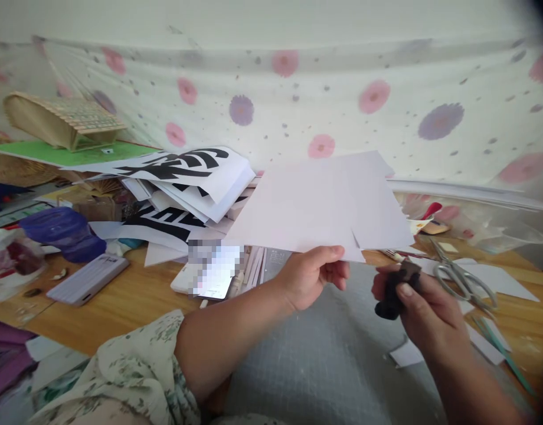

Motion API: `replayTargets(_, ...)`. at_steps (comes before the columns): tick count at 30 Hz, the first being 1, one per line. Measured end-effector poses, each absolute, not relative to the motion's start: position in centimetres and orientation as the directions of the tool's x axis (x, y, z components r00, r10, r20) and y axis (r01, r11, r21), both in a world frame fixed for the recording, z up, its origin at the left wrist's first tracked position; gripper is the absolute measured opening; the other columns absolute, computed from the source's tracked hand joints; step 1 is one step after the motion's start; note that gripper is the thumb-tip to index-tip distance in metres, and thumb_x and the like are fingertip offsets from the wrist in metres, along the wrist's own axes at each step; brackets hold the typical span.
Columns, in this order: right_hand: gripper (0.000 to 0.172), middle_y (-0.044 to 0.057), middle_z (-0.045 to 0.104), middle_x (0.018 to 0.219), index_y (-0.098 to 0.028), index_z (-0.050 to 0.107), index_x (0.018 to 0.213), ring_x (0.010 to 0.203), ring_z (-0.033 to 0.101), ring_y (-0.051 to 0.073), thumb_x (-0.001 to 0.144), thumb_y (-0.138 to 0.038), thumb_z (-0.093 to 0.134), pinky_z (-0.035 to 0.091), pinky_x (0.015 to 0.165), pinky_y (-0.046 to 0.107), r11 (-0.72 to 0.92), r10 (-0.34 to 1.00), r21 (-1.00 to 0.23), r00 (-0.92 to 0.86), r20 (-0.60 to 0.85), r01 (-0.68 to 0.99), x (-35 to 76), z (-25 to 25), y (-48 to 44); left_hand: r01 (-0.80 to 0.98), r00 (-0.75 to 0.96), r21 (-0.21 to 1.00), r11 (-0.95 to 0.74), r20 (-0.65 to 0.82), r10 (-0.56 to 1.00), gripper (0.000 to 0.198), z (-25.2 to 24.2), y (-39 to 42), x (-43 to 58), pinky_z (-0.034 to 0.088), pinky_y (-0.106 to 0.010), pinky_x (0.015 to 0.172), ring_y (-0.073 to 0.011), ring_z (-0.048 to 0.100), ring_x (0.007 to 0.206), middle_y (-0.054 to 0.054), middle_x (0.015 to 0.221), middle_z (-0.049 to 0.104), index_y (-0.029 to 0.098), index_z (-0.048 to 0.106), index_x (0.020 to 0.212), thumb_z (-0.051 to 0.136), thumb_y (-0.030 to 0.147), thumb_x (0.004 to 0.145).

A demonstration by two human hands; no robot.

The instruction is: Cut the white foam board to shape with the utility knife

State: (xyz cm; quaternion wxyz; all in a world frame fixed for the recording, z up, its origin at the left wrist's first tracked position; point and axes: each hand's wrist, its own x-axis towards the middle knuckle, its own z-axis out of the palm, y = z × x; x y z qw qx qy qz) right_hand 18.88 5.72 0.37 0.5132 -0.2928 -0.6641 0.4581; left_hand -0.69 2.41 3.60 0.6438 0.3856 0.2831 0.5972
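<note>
My left hand (313, 276) pinches the near edge of a large white sheet of paper (311, 200), thumb on top and fingers below. The sheet is raised above the grey cutting mat (307, 348). A short slit runs in from its near edge, just right of my thumb, and the paper beside it sits slightly out of line. In my right hand (424, 307) is a small black tool (393, 295) with a rounded end; its exact kind is unclear. This hand is to the right of the slit, apart from the paper, with its fingers wrapped round the tool.
Metal scissors (464, 280) lie on the right among paper scraps and a teal strip (506, 354). A phone (218, 271) with a blurred screen stands left of the mat. Black-printed papers (187, 177) are piled behind it. A pale rectangular case (89, 278) lies farther left.
</note>
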Motion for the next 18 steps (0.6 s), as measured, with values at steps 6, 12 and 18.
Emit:
replayTargets(6, 0.022, 0.003, 0.062, 0.074, -0.021, 0.062, 0.101, 0.065, 0.055, 0.015, 0.089, -0.036, 0.051, 0.045, 0.056, 0.026, 0.507, 0.794, -0.860, -0.416, 0.444, 0.050, 18.5, -1.9, 6.4, -0.491, 0.125, 0.871, 0.016, 0.053, 0.991, 0.031, 3.1, 2.8, -0.7, 0.037, -0.027, 0.050, -0.0100, 0.046, 0.043, 0.001, 0.045, 0.049, 0.016, 0.057, 0.049, 0.060, 0.039, 0.070)
replayTargets(12, 0.020, 0.001, 0.060, 0.073, -0.021, 0.056, 0.101, 0.063, 0.054, 0.014, 0.093, -0.034, 0.044, 0.043, 0.058, 0.026, 0.560, 0.757, -0.826, -0.446, 0.478, 0.066, 18.3, -1.8, 6.3, -0.465, 0.154, 0.884, 0.040, 0.036, 0.987, 0.034, 2.9, 2.6, -0.2, 0.032, -0.027, 0.049, -0.0096, 0.040, 0.043, 0.002, 0.040, 0.043, 0.017, 0.054, 0.045, 0.060, 0.037, 0.072)
replayTargets(18, 0.020, 0.001, 0.058, 0.071, -0.019, 0.054, 0.097, 0.061, 0.051, 0.013, 0.093, -0.035, 0.043, 0.040, 0.057, 0.026, 0.616, 0.733, -0.781, -0.442, 0.517, 0.106, 18.0, -1.7, 6.3, -0.449, 0.188, 0.892, 0.047, 0.043, 0.981, 0.034, 2.5, 2.6, 0.0, 0.033, -0.027, 0.050, -0.0099, 0.039, 0.044, 0.003, 0.041, 0.044, 0.017, 0.053, 0.048, 0.058, 0.036, 0.076)
